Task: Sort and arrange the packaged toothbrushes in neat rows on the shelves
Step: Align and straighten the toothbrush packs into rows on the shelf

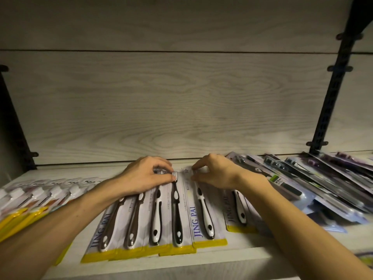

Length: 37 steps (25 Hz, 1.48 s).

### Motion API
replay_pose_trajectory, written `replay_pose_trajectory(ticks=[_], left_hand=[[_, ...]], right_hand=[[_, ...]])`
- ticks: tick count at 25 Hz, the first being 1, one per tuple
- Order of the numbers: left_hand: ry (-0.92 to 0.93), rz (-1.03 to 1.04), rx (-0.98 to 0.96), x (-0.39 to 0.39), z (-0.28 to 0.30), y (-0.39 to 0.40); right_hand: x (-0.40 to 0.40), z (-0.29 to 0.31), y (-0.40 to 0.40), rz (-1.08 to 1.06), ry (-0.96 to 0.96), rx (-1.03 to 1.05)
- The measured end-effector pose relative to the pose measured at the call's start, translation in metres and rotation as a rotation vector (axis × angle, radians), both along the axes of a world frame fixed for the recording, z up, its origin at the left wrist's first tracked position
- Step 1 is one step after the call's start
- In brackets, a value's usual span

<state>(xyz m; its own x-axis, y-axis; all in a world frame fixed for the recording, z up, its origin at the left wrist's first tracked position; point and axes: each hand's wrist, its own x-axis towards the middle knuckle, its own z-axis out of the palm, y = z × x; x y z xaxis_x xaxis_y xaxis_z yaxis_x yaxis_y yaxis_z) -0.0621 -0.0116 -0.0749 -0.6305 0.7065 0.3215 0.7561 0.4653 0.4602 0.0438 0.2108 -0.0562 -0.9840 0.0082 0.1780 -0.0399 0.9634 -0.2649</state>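
Both hands down on the overlapping row of toothbrush packs mid-shelf. Left hand curled, pinching far pack tops. Right hand pinching the rightmost pack. Loose heap far right, yellow-edged packs left.

- The shelf is a pale wood-grain board; its front edge runs across the bottom of the view.
- At 6 o'clock lies a row of JING PAI toothbrush packs, overlapping side by side, yellow strips toward the front edge, brush heads toward the back panel.
- At 9 o'clock lies a second overlapping row of yellow-edged packs, slanted, reaching the left border.
- Between 5 and 6 o'clock one JING PAI pack lies apart from the middle row.
- At 3 o'clock a loose heap of dark toothbrush packs lies askew, overlapping each other.
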Motion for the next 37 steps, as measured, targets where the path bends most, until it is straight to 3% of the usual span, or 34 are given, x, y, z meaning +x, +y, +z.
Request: replay_pose_trajectory(ticks=[7, 12, 15, 21, 28, 33, 37], left_hand=[[-0.053, 0.013, 0.084, -0.002, 0.005, -0.003], [-0.018, -0.033, -0.004, 0.005, 0.003, -0.002], [-0.012, -0.055, -0.003, 0.008, 0.003, -0.002], [0.125, -0.091, -0.143, 0.012, -0.002, 0.000], [0.143, -0.112, -0.156, 0.012, -0.003, 0.002], [0.085, -0.161, -0.097, 0.008, -0.001, 0.000], [0.060, -0.166, -0.074, 0.006, -0.002, 0.000]], right_hand=[[0.002, 0.002, 0.003, -0.009, -0.003, -0.011], [0.003, 0.003, -0.009, 0.092, 0.006, -0.071], [0.004, 0.014, 0.012, -0.025, 0.032, -0.129], [-0.001, -0.005, -0.001, -0.135, -0.190, 0.045], [0.012, 0.011, -0.010, -0.010, -0.024, -0.241], [0.020, 0.020, 0.014, -0.174, -0.186, -0.084], [0.016, 0.018, 0.016, -0.149, -0.155, -0.038]])
